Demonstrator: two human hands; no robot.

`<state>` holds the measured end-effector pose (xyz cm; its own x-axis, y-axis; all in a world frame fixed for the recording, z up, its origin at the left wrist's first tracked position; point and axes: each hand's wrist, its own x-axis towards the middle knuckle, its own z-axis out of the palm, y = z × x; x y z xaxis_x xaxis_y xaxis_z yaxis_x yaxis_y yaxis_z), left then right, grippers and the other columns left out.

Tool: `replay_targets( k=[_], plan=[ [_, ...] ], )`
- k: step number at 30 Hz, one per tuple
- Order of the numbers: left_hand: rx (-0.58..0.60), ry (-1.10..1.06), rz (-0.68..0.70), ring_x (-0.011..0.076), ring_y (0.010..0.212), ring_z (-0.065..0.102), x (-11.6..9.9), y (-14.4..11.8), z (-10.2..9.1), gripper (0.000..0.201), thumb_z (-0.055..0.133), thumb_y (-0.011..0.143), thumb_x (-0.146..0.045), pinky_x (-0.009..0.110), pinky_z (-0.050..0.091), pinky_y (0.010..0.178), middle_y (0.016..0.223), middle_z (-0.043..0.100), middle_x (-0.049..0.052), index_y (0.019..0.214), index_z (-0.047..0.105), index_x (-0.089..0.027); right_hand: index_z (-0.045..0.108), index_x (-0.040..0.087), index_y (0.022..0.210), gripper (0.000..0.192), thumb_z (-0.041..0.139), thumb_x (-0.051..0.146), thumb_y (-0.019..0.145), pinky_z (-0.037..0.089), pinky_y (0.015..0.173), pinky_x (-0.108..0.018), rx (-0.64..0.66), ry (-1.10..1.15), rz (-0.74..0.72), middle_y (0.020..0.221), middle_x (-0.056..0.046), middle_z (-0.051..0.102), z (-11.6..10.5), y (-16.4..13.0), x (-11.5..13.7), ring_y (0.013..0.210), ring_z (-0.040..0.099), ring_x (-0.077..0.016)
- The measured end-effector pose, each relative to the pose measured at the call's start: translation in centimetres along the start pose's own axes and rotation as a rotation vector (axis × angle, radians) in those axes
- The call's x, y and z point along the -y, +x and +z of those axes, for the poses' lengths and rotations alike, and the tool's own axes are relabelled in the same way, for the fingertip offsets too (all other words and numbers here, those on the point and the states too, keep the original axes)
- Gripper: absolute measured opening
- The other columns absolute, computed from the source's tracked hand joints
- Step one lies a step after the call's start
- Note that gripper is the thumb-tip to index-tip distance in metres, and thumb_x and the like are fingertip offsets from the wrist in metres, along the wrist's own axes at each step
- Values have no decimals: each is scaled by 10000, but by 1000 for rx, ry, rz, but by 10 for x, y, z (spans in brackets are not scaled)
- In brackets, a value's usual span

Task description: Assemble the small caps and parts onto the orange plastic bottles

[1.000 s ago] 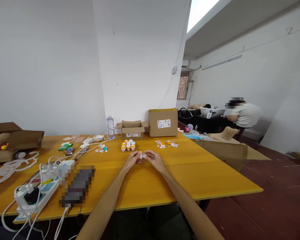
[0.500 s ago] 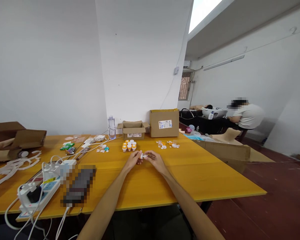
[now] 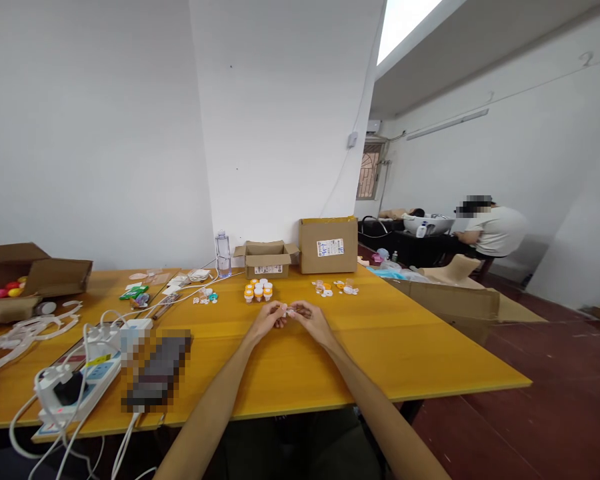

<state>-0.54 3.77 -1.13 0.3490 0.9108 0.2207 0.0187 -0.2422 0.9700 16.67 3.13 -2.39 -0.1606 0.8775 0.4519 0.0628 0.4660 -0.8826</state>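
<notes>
My left hand [image 3: 268, 319] and my right hand [image 3: 310, 320] meet above the middle of the table, fingers pinched. Between their fingertips is a small clear-and-white plastic piece [image 3: 291, 312], mostly covered by the fingers, and I cannot make out its exact kind. Just beyond my left hand stands a tight group of small plastic jars [image 3: 259, 291] with orange and white tops. Loose orange, white and clear plastic parts [image 3: 327, 289] lie beyond my right hand. More small white and teal parts [image 3: 206, 297] lie off to the left.
An open cardboard box [image 3: 267, 260], a closed carton [image 3: 329, 247] and a bottle [image 3: 223, 255] line the wall. At left are a power strip [image 3: 100, 373] with cables, a dark phone [image 3: 160, 370] and a box of coloured balls [image 3: 55, 273]. A person [image 3: 497, 230] sits far right.
Another person's hand has left the box at far left, and coloured balls now show there. My hands stay in place; the piece between them is more covered by my fingers.
</notes>
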Motion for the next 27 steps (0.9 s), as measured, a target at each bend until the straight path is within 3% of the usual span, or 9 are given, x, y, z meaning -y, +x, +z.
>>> replay_targets(
  k=[27],
  plan=[
    [-8, 11, 0, 101, 475, 522, -3, 0, 3, 562, 647, 694, -739, 234, 385, 507, 518, 562, -36, 668, 573, -182, 682, 221, 863, 291, 758, 450, 701, 558, 789, -349, 36, -34, -23, 855, -33, 737, 1, -2, 6, 804, 691, -210]
  ],
)
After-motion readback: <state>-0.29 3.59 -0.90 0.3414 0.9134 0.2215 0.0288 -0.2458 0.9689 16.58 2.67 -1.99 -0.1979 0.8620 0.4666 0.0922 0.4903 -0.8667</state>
